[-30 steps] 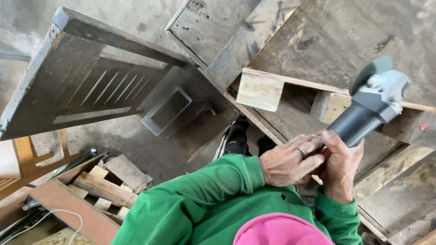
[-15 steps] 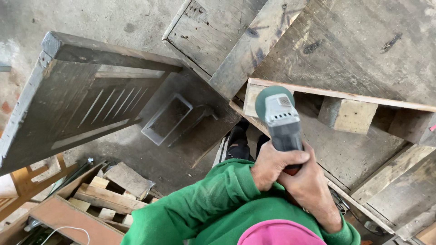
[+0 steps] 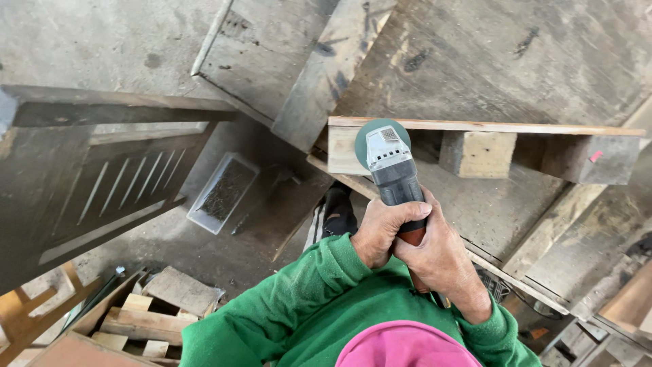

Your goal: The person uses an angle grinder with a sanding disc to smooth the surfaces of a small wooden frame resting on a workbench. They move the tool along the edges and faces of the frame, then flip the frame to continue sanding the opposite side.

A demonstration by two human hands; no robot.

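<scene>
Grinder (image 3: 392,170) has swung left since the earlier frame, disc now at the pallet's (image 3: 489,127) near-left block; left hand (image 3: 382,231) and right hand (image 3: 441,261) together, clamped on its body. No cut visible on the wood yet; work looks barely started.

A grey slatted metal panel (image 3: 88,183) is leaning across the left side, casting striped light. Below its right end, a shallow rectangular tray of nails (image 3: 223,192) is sitting on the dusty concrete floor (image 3: 102,47). Short wooden offcuts (image 3: 153,309) are lying piled at the bottom left, beside an orange wooden frame (image 3: 24,316). Weathered grey boards (image 3: 516,61) are stretching across the upper right.
</scene>
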